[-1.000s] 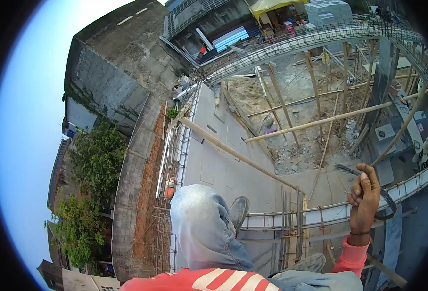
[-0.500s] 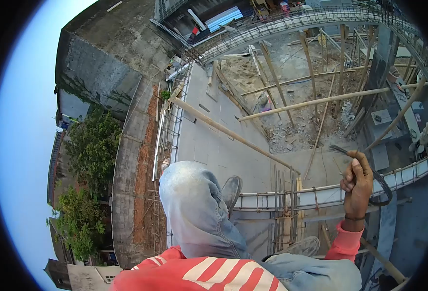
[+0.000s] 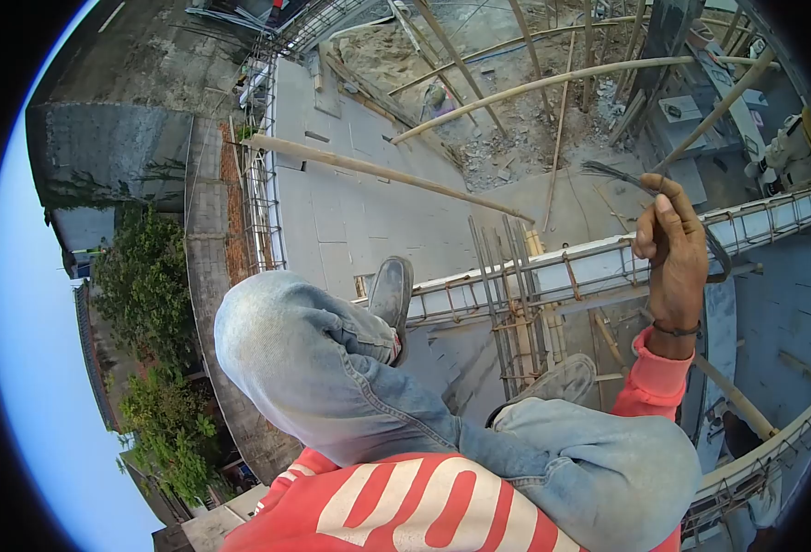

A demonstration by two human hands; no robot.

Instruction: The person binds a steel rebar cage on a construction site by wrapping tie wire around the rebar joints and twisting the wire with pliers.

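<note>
Head view showed your right hand [image 3: 677, 262] at 3 o'clock, with a bunch of thin dark wires [image 3: 617, 175] in its grip. Your thumb [image 3: 670, 221] and first finger [image 3: 670, 190] were pinched close around the bunch, and the other fingers were curled in. One end of the bunch poked out to the left of your hand, at 2 o'clock, and the rest bent down in a loop on the right side. You had a dark band [image 3: 677, 329] on your wrist and a red sleeve [image 3: 654, 377] below it. I could not tell what the fingers of your left hand were doing, as it was out of view.

Behind your right hand ran a long white beam [image 3: 599, 269] with metal rings on it; I could not tell if you touched it. Some thin bars [image 3: 521, 267] stood near the middle, toward 3 o'clock. Your left shoe [image 3: 390, 294] was near the middle too, and your right shoe [image 3: 562, 377] was at 4 o'clock. Your left knee [image 3: 268, 317] was at 8 o'clock. A wood pole [image 3: 378, 175] slanted past gray panels [image 3: 346, 225] near 12 o'clock. Green trees [image 3: 148, 285] stood at 9 o'clock.
</note>
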